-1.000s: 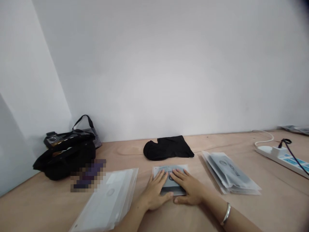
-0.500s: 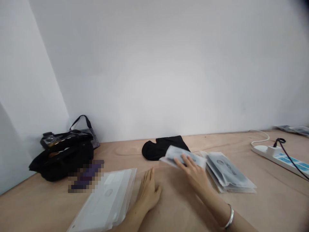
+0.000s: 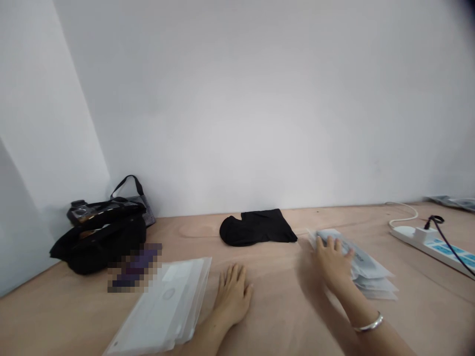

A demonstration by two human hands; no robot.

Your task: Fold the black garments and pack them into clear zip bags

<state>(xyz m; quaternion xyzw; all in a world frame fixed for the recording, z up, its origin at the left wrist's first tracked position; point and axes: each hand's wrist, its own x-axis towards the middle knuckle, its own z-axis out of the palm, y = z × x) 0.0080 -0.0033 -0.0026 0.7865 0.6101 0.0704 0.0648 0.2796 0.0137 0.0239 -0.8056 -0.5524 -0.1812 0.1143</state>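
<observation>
My left hand (image 3: 233, 295) lies flat on the wooden table, palm down with its fingers stretched out and nothing in it. Just left of it is a stack of flat, frosted plastic bags (image 3: 166, 301) with a pale oval mark. At the right, my right hand (image 3: 334, 262), with a silver bangle on the wrist, has its fingers over the top of a frosted plastic packet (image 3: 365, 262) with dark contents and printed letters. Its thumb is hidden. This packet rests over several similar ones. A flat black cloth piece (image 3: 260, 227) with one rounded end lies between the hands, farther back.
A black bag (image 3: 100, 244) and a striped bag (image 3: 148, 210) stand at the left by the wall. A blurred-out purple item (image 3: 137, 267) lies before them. A white power strip (image 3: 445, 252) with a plug and cables is at the right edge.
My right hand has carried a packet rightward from in front of the black cloth onto the packet stack. The cloth now shows whole. My left hand's fingers have spread slightly.
</observation>
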